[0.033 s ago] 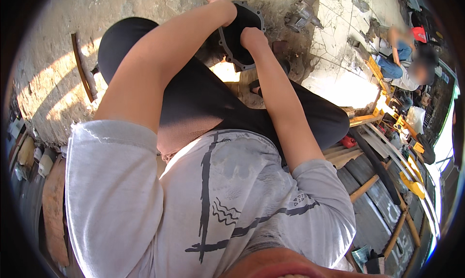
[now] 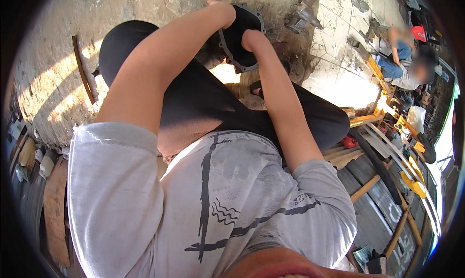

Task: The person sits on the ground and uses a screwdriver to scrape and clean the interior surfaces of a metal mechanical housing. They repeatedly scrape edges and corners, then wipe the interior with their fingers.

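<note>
Between my knees, at the top of the head view, a metal housing (image 2: 262, 23) stands with a grey flange pierced by bolt holes and a dark hollow inside. My left hand (image 2: 223, 10) bends over the housing's left rim; some fingertips show past the wrist, and the wrist hides the rest. Over the dark hollow, near the right rim, my right hand (image 2: 250, 38) is curled with its back toward me. The fingers are mostly out of sight, so what they hold or press cannot be made out.
Another cast metal part (image 2: 302, 15) lies on the floor to the right of the housing. A curved brown strip (image 2: 83, 69) lies at the left. Far right, another person (image 2: 399, 60) sits by a yellow frame (image 2: 378, 74). Boards and poles (image 2: 365, 188) stand at my right.
</note>
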`<state>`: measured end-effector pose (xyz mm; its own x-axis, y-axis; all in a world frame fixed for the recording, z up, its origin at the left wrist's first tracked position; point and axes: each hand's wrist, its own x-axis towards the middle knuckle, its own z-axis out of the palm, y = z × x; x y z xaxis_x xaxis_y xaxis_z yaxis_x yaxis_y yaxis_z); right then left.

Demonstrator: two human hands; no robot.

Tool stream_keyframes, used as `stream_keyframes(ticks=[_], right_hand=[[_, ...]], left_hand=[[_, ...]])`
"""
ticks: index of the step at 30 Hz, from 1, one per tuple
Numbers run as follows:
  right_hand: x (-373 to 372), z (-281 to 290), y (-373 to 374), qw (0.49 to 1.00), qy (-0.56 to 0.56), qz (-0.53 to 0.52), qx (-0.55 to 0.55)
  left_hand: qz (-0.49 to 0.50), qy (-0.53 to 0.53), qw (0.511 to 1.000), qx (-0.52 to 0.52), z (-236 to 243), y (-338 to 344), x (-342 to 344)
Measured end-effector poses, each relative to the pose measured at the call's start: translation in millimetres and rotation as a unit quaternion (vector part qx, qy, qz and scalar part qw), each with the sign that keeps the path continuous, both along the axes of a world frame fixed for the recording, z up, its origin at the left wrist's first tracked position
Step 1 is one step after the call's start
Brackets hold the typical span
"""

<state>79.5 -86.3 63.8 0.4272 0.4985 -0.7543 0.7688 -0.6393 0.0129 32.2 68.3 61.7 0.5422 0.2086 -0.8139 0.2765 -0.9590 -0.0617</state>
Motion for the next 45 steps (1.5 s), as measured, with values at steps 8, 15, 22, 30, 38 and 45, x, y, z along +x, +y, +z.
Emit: stream_keyframes(ticks=[8,15,22,30,38,45], right_hand=[[-8.0,1.2,-8.9,0.998,-0.016,-0.044,0.041],[22.9,41.4,-21.2,0.992,-0.057,-0.069,0.088],[-20.6,-7.4,1.9,0.989,-0.038,-0.116,0.08],[8.4,23.8,6.8,0.98,-0.027,-0.159,0.117],[-10.2,43.2,16.7,0.986,-0.031,-0.111,0.121],[-8.1,1.5,5.7,0.984,-0.029,-0.107,0.143]], left_hand=[[0.01,0.016,0.998,-0.059,21.4,10.1,1.3],[0.046,-0.008,0.998,-0.051,14.5,21.2,-7.8],[-0.013,0.053,0.998,-0.027,20.5,9.4,5.9],[-0.016,0.06,0.998,-0.022,28.2,8.8,0.7],[0.006,0.053,0.998,-0.027,26.0,20.3,-13.4],[0.028,0.031,0.999,-0.02,22.8,14.2,-4.1]])
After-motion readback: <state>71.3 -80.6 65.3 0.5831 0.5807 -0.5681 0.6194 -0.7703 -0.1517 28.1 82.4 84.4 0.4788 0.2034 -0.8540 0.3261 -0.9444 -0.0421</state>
